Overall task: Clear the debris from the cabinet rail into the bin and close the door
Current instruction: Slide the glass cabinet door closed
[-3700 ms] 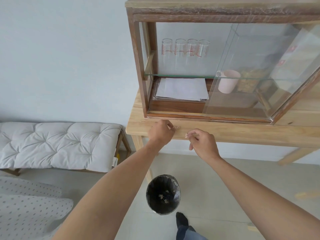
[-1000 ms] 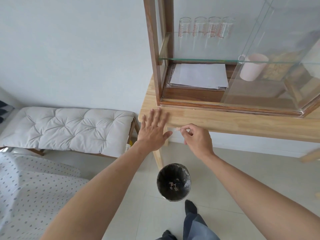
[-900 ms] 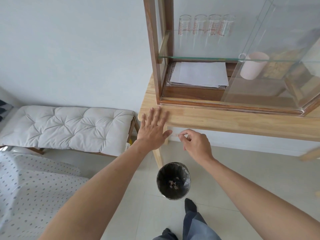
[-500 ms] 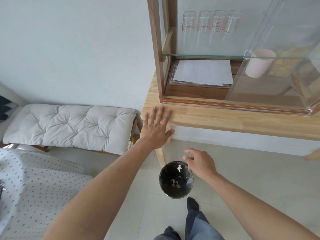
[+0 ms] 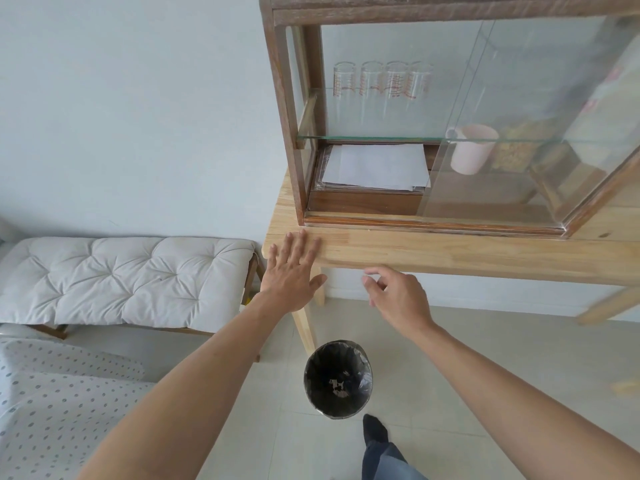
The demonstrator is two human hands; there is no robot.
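A wooden cabinet (image 5: 284, 109) with glass sliding doors stands on a pale wooden table (image 5: 450, 252). Its left half is open; the glass door (image 5: 519, 133) is slid to the right. The bottom rail (image 5: 398, 221) runs along the cabinet's front. My left hand (image 5: 291, 268) lies flat, fingers spread, on the table's front left corner. My right hand (image 5: 398, 296) hovers just below the table edge, fingers loosely curled and apart, holding nothing. A black-lined bin (image 5: 337, 379) with pale scraps inside stands on the floor below the hands.
Inside the cabinet are white papers (image 5: 377, 166), several glasses (image 5: 381, 84) on a glass shelf and a pink cup (image 5: 471, 148). A white tufted bench (image 5: 128, 278) stands at left, a dotted cushion (image 5: 52, 410) lower left. My foot (image 5: 375, 431) is by the bin.
My right hand carried a small scrap from the table edge down over the bin, dropped it, and has risen back toward the table edge, now holding nothing. My left hand stayed flat on the table.
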